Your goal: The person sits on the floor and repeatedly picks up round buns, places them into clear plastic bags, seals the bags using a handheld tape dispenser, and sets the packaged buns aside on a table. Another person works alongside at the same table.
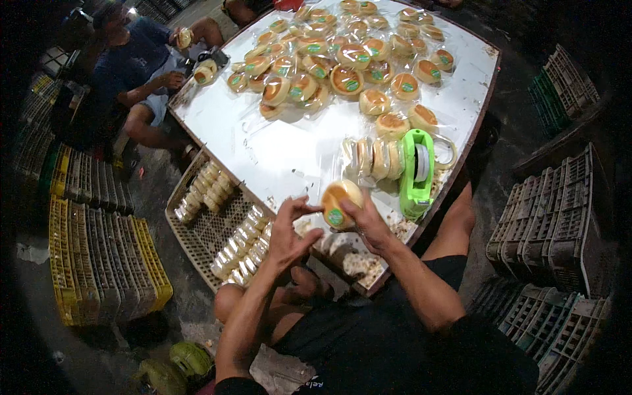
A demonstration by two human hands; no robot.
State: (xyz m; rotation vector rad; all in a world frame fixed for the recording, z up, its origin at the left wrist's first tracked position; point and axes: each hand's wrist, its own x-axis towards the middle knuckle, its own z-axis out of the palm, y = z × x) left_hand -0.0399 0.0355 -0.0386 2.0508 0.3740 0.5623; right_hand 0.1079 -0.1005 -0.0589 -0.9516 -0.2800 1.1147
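Golden wrapped bun (340,203) — gripped by right hand (368,224) fingers; left hand (288,234) fingers loosely curled just beside it.

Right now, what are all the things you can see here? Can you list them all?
table: one, white, in the middle
wrapped buns: many, golden brown with green stickers, piled on the table's far side
row of buns: one short row, standing on edge beside the tape dispenser
tape dispenser: one, green, at the table's near right edge
flat crate: one, beige, on the floor left of the table, holding rows of packed buns
stacked crates: yellow and grey at the left, grey and green at the right
another person: one, seated at the far left, holding a bun
bun: one, held in the right hand
left hand: open beside the held bun
right hand: gripping the bun
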